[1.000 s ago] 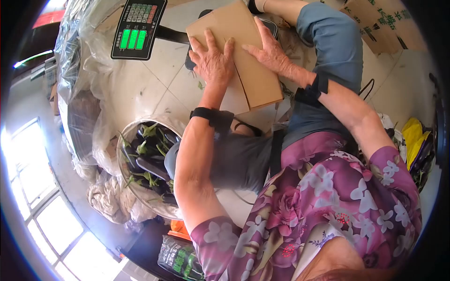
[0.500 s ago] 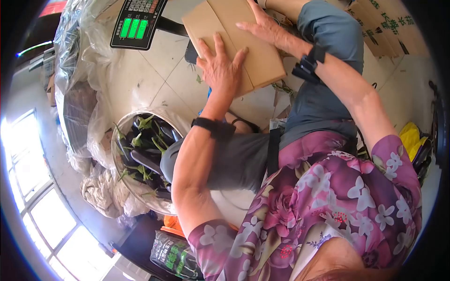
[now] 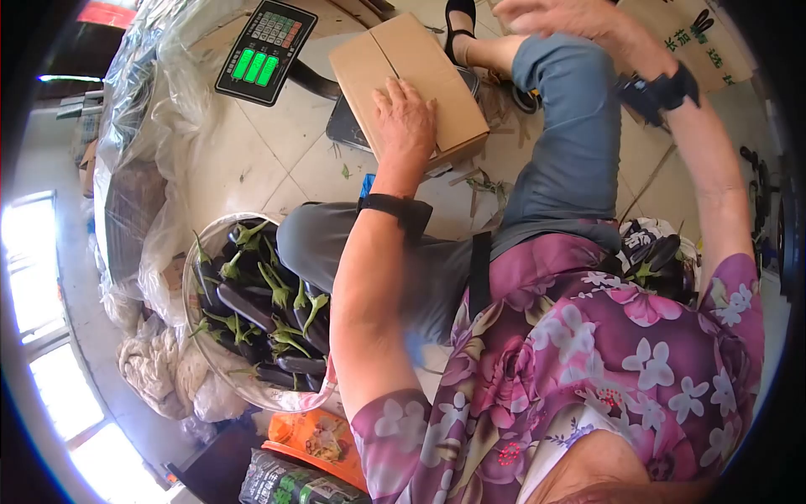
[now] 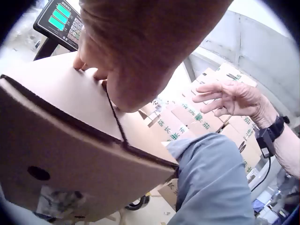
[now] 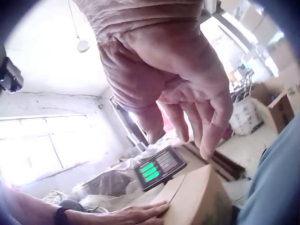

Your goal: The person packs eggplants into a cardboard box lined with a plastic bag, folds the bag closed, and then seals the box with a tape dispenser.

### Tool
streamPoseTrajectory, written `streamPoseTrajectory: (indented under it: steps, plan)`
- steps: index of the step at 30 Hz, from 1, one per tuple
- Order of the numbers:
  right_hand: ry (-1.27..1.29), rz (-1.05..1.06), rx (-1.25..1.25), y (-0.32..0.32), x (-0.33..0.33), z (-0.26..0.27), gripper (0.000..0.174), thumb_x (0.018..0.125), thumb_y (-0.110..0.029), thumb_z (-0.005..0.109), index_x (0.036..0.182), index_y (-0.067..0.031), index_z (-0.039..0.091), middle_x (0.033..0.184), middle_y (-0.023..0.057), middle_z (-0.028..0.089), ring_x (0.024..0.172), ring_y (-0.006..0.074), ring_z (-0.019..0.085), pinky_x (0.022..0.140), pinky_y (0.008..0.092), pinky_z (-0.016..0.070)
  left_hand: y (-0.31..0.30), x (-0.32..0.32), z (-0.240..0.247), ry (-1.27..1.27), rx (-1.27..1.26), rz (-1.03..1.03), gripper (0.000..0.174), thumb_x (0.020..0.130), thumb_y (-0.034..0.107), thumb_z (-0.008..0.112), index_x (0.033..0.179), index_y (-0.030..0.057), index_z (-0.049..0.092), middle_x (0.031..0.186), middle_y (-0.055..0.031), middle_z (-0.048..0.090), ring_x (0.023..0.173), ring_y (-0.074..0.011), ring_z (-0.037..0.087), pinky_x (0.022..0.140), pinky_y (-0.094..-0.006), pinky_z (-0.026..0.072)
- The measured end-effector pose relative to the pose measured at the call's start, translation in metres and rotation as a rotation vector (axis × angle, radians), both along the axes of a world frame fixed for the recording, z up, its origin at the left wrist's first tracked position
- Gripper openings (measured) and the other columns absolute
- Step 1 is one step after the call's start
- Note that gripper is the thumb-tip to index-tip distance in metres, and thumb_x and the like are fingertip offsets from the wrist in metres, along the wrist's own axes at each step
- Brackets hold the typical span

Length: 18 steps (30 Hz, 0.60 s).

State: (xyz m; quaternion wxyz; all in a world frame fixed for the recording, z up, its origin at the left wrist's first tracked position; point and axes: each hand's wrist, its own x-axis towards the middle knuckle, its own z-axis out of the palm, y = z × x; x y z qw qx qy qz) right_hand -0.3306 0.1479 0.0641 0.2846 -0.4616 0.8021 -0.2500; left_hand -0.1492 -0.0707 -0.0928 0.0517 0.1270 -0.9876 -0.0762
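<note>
A closed cardboard box (image 3: 457, 92) sits on the black platform (image 3: 342, 130) of a scale. My left hand (image 3: 405, 126) rests on the box top, its fingers spread over the seam between the two flaps. In the left wrist view, a dark oval hole (image 4: 38, 173) shows in the box's side. Raised above the bent knee, off to the right of the box, is my right hand (image 3: 558, 17). Nothing is in it; the right wrist view shows its fingers (image 5: 176, 123) hanging loosely bent. The scale's display (image 3: 264, 50) is lit green at the far left of the box.
A round tub (image 3: 214, 370) of eggplants stands beside the left knee. Clear plastic sheeting (image 3: 151, 151) drapes along the left. Printed cartons (image 4: 199, 117) are stacked beyond the right hand. A black and yellow object (image 3: 527, 99) lies on the floor near the foot.
My right hand has come off the box and moved up and to the right, over the knee. My left hand stays on the box top, with its fingers nearer together.
</note>
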Motion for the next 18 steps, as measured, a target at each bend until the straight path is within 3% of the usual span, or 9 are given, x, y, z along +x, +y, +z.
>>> streamPoseTrajectory:
  steps: [7, 9, 13, 18]
  plan:
    - [-0.072, -0.086, 0.099, 0.008, -0.019, 0.008, 0.057, 0.091, -0.035, 0.064, 0.136, -0.0024, 0.052, 0.125, 0.0144, 0.062, 0.107, 0.0279, 0.062, 0.094, 0.0389, 0.0497, -0.019, -0.003, 0.023, -0.064, 0.02, -0.219, 0.056, 0.091, 0.036, 0.06, 0.124, -0.0093, 0.054, 0.132, -0.0301, 0.052, 0.121, -0.0482, 0.051, 0.104, -0.0474, 0.0411]
    - [-0.09, -0.13, 0.128, 0.015, -0.031, 0.009, 0.059, 0.091, -0.036, 0.065, 0.137, -0.0021, 0.051, 0.126, 0.0148, 0.062, 0.108, 0.0274, 0.062, 0.093, 0.0385, 0.0506, -0.02, -0.012, 0.031, -0.214, 0.059, -0.221, 0.052, 0.089, 0.034, 0.063, 0.116, -0.0101, 0.056, 0.124, -0.0304, 0.055, 0.115, -0.0462, 0.054, 0.1, -0.0482, 0.0437]
    - [-0.131, -0.195, 0.192, 0.019, -0.052, 0.008, 0.063, 0.091, -0.037, 0.067, 0.139, -0.0013, 0.049, 0.129, 0.0156, 0.061, 0.11, 0.0265, 0.062, 0.092, 0.0376, 0.0523, -0.028, -0.013, 0.026, -0.183, 0.079, -0.231, 0.048, 0.087, 0.028, 0.064, 0.114, -0.0103, 0.056, 0.119, -0.031, 0.055, 0.113, -0.0463, 0.055, 0.098, -0.0489, 0.0444]
    - [-0.191, -0.199, 0.243, -0.012, -0.068, -0.002, 0.068, 0.091, -0.039, 0.068, 0.142, -0.0006, 0.047, 0.132, 0.0164, 0.06, 0.112, 0.0257, 0.063, 0.09, 0.0368, 0.0541, -0.028, -0.002, 0.045, -0.274, 0.105, -0.403, 0.046, 0.083, 0.019, 0.065, 0.116, -0.0091, 0.05, 0.118, -0.0306, 0.055, 0.114, -0.0471, 0.054, 0.097, -0.0488, 0.0446]
